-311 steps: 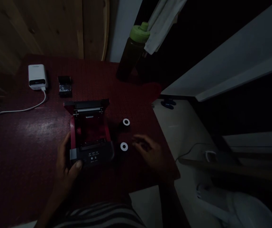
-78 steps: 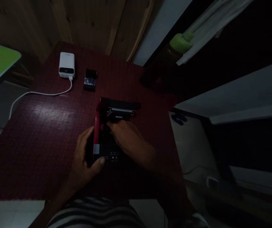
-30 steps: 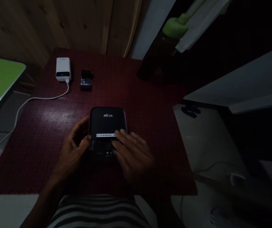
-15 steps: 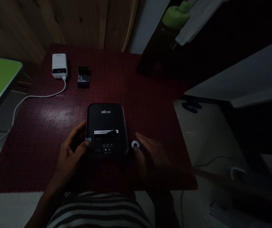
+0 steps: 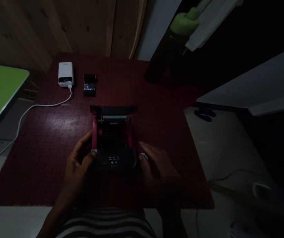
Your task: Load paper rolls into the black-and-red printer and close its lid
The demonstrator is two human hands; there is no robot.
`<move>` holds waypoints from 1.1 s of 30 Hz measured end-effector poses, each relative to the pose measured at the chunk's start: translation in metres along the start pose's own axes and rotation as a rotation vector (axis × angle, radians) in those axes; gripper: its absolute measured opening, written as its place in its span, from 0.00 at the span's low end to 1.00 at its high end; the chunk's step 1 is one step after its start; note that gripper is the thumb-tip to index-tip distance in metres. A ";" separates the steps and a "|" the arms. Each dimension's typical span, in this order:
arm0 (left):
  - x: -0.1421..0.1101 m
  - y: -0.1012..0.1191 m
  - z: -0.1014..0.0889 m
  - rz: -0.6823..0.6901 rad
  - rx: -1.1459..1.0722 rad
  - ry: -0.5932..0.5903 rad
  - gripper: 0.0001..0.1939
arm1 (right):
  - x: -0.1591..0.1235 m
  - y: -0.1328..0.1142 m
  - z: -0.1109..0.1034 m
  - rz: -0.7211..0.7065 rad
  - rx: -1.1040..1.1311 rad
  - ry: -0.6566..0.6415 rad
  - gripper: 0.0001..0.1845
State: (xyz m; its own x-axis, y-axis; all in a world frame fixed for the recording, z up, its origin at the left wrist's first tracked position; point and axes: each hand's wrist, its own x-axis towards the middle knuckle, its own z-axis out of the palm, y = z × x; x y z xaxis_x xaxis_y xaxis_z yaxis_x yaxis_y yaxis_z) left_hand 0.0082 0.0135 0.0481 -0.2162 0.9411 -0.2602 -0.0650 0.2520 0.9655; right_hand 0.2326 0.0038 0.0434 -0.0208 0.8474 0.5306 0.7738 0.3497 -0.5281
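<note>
A small black and red thermal printer stands on the dark red table with its lid swung up at the back. Inside show a roller under the lid and a dark hollow. My left hand grips the printer's left side, thumb on the grey tab at its front left corner and fingers along the wall. To the right of the printer, my right hand is curled with a small white roll between thumb and fingers; most of the roll is hidden.
On the table at the back left lie a white power bank with a white cable and a small dark roll-like item. A green-capped bottle stands at the back right. A green tabletop is at far left.
The printer's lid, closed before, has swung up and back, exposing the inside. The white roll now shows less of its round end. Both hands keep nearly the same places.
</note>
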 end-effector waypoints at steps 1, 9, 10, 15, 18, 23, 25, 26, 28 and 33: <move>0.000 -0.003 -0.001 0.022 -0.011 -0.013 0.30 | 0.004 -0.001 0.000 -0.027 0.009 0.002 0.13; 0.003 -0.029 -0.014 0.238 0.102 -0.088 0.30 | 0.077 -0.013 0.028 -0.348 -0.019 -0.354 0.17; 0.003 -0.033 -0.015 0.264 0.116 -0.096 0.32 | 0.087 -0.018 0.034 -0.333 -0.090 -0.487 0.16; 0.007 -0.046 -0.018 0.381 0.174 -0.133 0.38 | 0.111 -0.038 0.057 -0.245 -0.322 -0.848 0.21; 0.010 -0.047 -0.018 0.394 0.176 -0.125 0.37 | 0.113 -0.040 0.060 -0.237 -0.334 -0.862 0.19; 0.011 -0.047 -0.017 0.382 0.161 -0.131 0.36 | 0.119 -0.042 0.056 -0.221 -0.307 -0.869 0.20; 0.010 -0.047 -0.017 0.388 0.161 -0.139 0.36 | 0.117 -0.046 0.052 -0.204 -0.310 -0.839 0.22; 0.010 -0.047 -0.017 0.390 0.159 -0.141 0.36 | 0.114 -0.047 0.050 -0.203 -0.311 -0.814 0.21; 0.010 -0.048 -0.017 0.388 0.158 -0.143 0.36 | 0.106 -0.047 0.039 -0.233 -0.279 -0.720 0.16; 0.011 -0.050 -0.017 0.361 0.171 -0.113 0.37 | 0.084 -0.023 -0.014 -0.194 0.022 -0.225 0.10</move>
State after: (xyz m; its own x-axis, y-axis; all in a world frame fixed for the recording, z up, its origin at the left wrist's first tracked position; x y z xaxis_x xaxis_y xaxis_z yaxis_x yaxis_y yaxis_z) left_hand -0.0080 0.0078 -0.0032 -0.0864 0.9923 0.0882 0.1606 -0.0735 0.9843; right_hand 0.2217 0.0615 0.1090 -0.3090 0.8302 0.4640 0.7280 0.5204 -0.4464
